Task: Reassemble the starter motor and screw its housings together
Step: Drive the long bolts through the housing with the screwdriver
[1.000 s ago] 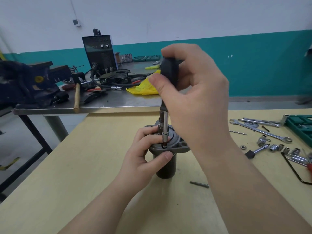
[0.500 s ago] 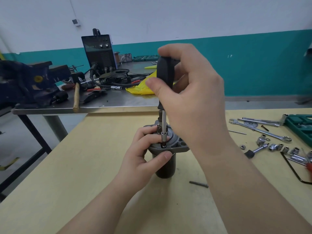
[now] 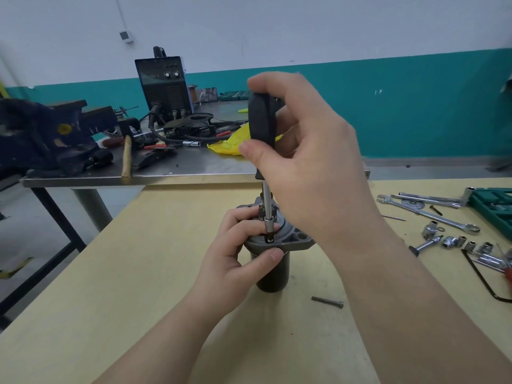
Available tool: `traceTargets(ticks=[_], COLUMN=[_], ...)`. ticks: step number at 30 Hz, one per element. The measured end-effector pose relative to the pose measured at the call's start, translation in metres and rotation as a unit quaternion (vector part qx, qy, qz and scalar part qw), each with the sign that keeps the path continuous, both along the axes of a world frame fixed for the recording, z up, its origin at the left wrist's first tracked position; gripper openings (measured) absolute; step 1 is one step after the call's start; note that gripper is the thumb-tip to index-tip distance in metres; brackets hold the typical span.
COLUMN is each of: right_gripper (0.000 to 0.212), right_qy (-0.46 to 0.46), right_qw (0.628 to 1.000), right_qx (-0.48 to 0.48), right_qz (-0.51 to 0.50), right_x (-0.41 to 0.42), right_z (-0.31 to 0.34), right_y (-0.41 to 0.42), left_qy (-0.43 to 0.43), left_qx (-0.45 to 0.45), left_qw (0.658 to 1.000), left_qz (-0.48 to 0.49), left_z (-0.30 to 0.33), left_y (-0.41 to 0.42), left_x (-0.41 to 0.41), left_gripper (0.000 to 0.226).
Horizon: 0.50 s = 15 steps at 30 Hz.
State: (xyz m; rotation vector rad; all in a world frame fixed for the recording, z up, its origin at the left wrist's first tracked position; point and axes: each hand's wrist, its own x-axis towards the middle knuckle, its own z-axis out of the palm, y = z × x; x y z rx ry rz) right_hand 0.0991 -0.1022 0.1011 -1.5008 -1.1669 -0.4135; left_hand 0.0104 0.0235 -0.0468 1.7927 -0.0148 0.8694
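The starter motor (image 3: 273,275) stands upright on the yellow table (image 3: 110,286), dark cylinder below, grey flanged housing on top. My left hand (image 3: 235,256) grips the housing, thumb on its front edge. My right hand (image 3: 304,162) holds the black handle of a screwdriver (image 3: 261,123) held vertical. Its steel shaft and bit socket run down into a screw hole at the front of the flange, just above my left thumb. A loose dark bolt (image 3: 327,302) lies on the table to the right of the motor.
Wrenches (image 3: 432,214), sockets (image 3: 454,241) and a green tool case (image 3: 496,209) lie at the right. A black hex key (image 3: 482,278) is near the right edge. Behind stands a steel bench (image 3: 166,176) with a vise (image 3: 41,134), hammer (image 3: 127,156), welder box (image 3: 163,84) and yellow cloth (image 3: 227,144).
My right hand has shifted its fingers around the screwdriver handle, turning it slightly. The bit stays in the same flange hole; the left hand and motor have not moved.
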Motion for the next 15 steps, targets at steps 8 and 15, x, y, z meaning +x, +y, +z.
traceTargets(ticks=[8,15], right_gripper=[0.045,0.057], right_qy=[0.124,0.096], right_qw=[0.970,0.960], right_qx=[-0.014,-0.039], right_qz=[0.207,0.259], right_x=[0.011,0.014], right_z=[0.006,0.006], right_y=[-0.006,-0.007], left_qy=[-0.012,-0.012], left_qx=[0.013,0.019], left_qw=[1.000,1.000], left_qz=[-0.004,-0.012], left_z=[0.003,0.003], left_y=[-0.002,-0.001], left_x=[-0.001,-0.002], left_gripper=[0.030,0.032])
